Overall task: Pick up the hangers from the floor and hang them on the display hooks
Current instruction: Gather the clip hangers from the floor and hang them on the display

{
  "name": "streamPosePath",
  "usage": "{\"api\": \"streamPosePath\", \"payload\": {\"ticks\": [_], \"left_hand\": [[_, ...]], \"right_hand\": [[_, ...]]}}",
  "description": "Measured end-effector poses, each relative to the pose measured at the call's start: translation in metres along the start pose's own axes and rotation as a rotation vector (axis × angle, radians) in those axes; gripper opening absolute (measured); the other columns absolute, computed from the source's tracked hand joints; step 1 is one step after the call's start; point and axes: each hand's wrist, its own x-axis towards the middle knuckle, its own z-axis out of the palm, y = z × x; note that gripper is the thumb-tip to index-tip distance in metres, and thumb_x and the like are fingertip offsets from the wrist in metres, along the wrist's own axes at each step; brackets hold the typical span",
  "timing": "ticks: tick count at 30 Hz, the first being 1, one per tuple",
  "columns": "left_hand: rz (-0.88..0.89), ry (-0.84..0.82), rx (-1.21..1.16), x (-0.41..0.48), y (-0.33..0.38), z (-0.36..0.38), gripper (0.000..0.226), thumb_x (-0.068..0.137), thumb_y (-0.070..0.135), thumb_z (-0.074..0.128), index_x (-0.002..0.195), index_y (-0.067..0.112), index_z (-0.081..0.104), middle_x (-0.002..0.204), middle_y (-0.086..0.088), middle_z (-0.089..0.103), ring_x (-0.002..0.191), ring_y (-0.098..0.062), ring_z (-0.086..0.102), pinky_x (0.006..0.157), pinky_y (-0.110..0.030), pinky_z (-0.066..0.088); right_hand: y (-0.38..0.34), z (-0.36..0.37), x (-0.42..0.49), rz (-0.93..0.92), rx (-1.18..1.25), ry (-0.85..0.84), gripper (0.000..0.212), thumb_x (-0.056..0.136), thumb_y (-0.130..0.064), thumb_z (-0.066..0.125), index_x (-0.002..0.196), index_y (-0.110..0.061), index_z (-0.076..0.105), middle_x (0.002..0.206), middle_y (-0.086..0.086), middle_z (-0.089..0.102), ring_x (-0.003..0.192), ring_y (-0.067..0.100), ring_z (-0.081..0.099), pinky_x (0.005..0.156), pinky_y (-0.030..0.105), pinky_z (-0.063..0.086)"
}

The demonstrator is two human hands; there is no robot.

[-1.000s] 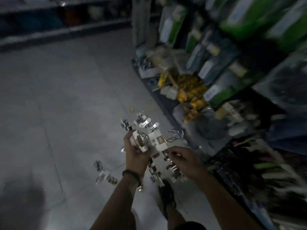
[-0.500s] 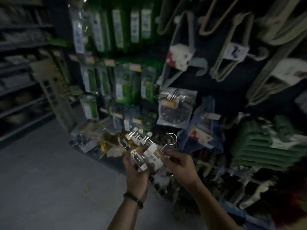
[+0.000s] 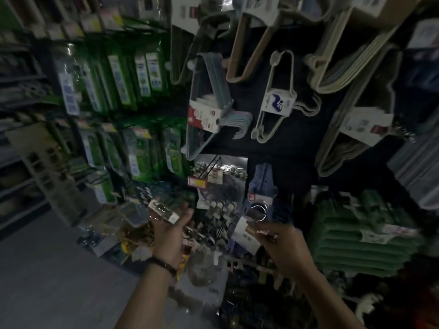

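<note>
Dim aisle, and the right hand point(image 3: 282, 248) is up at the display with the hangers point(image 3: 244, 230). Its fingers point(image 3: 257, 231) are curled and pinching the bundle just beside the white label. The metal tops curl above the knuckles, and the white clips trail off to the left, between the two hands. The bundle is off the floor point(image 3: 47, 269), below a dark hook point(image 3: 209, 167) that carries a yellow price tag point(image 3: 197, 181).

The left hand point(image 3: 171, 233), with a dark wristband point(image 3: 164, 264), is raised apart from the bundle. A clear pack point(image 3: 164, 211) lies across its fingertips, but the blur makes it impossible to tell whether it grips that pack.

Above, banded hanger sets point(image 3: 278, 103) hang on the dark wall, and there's a green stack point(image 3: 356, 233) off to the right.
</note>
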Motion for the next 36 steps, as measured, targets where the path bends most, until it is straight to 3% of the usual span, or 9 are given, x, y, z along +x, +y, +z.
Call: {"api": "streamPosePath", "payload": {"ticks": [3,6,9,14,17,21,25,31,36], "left_hand": [[-0.092,0.005,0.022,0.032,0.011,0.004,0.026,0.094,0.019,0.075,0.118,0.025,0.08,0.139,-0.002,0.068,0.136,-0.027,0.058,0.12,-0.057,0.038],[-0.142,0.0,0.053,0.073,0.022,0.007,0.029,0.098,0.011,0.065,0.122,0.023,0.077,0.138,-0.002,0.067,0.129,-0.028,0.06,0.108,-0.048,0.049],[-0.167,-0.024,0.076,0.116,0.036,0.01,0.02,0.1,0.01,0.062,0.112,0.015,0.077,0.102,-0.003,0.073,0.09,-0.024,0.065,0.076,-0.038,0.048],[-0.17,-0.086,0.271,0.188,0.04,0.002,0.008,0.09,0.008,0.067,0.094,0.002,0.064,0.076,-0.014,0.059,0.065,-0.028,0.058,0.064,-0.038,0.046],[-0.172,-0.194,0.325,0.228,0.027,-0.004,0.042,0.074,0.018,0.075,0.111,0.0,0.068,0.085,-0.021,0.069,0.076,-0.033,0.064,0.067,-0.042,0.051],[-0.104,-0.29,0.281,0.232,0.038,-0.002,0.013,0.089,0.0,0.069,0.095,0.007,0.078,0.086,-0.013,0.079,0.08,-0.039,0.071,0.069,-0.038,0.053],[-0.163,-0.43,0.141,0.228,0.053,0.002,0.028,0.097,-0.013,0.051,0.103,-0.002,0.075,0.091,-0.016,0.08,0.08,-0.029,0.079,0.058,-0.034,0.061],[-0.153,-0.523,0.103,0.236,0.053,0.013,0.039,0.099,-0.016,0.043,0.12,0.004,0.069,0.114,-0.02,0.078,0.117,-0.047,0.069,0.105,-0.057,0.054],[-0.078,-0.539,0.185,0.234,0.066,0.019,0.044,0.094,-0.012,0.055,0.094,0.023,0.081,0.107,-0.01,0.081,0.107,-0.036,0.075,0.1,-0.058,0.058]], "right_hand": [[0.006,0.009,0.012,-0.039,-0.074,-0.001,0.021,0.092,-0.044,0.078,0.112,-0.049,0.078,0.104,-0.021,0.078,0.083,0.004,0.074,0.068,0.038,0.064],[0.011,0.029,0.03,-0.062,-0.101,-0.04,0.017,0.091,-0.051,0.074,0.108,-0.051,0.077,0.103,-0.026,0.077,0.081,-0.001,0.072,0.067,0.036,0.062],[0.012,0.055,0.051,-0.072,-0.185,-0.07,0.023,0.095,-0.055,0.068,0.117,-0.054,0.071,0.11,-0.027,0.075,0.092,0.001,0.072,0.074,0.03,0.062],[0.002,0.094,0.081,-0.053,-0.402,-0.074,0.03,0.098,-0.062,0.058,0.128,-0.062,0.063,0.117,-0.025,0.073,0.095,0.007,0.072,0.065,0.023,0.057],[-0.004,0.119,0.094,-0.034,-0.458,-0.046,0.032,0.099,-0.06,0.058,0.13,-0.064,0.06,0.113,-0.022,0.074,0.088,0.006,0.071,0.062,0.027,0.058],[-0.013,0.145,0.107,0.011,-0.49,-0.02,0.033,0.101,-0.059,0.055,0.134,-0.063,0.057,0.102,-0.017,0.07,0.079,0.009,0.067,0.061,0.03,0.057],[-0.024,0.157,0.118,0.031,-0.512,-0.022,0.032,0.104,-0.048,0.055,0.133,-0.059,0.061,0.11,-0.016,0.067,0.087,0.014,0.069,0.061,0.026,0.045],[-0.022,0.171,0.141,-0.109,-0.599,-0.032,0.035,0.102,-0.036,0.061,0.132,-0.053,0.065,0.125,-0.013,0.071,0.09,0.018,0.073,0.062,0.027,0.044],[-0.008,0.174,0.179,-0.353,-0.722,-0.026,0.047,0.088,-0.02,0.063,0.127,-0.046,0.067,0.09,-0.001,0.071,0.061,0.026,0.068,0.049,0.034,0.055]]}}
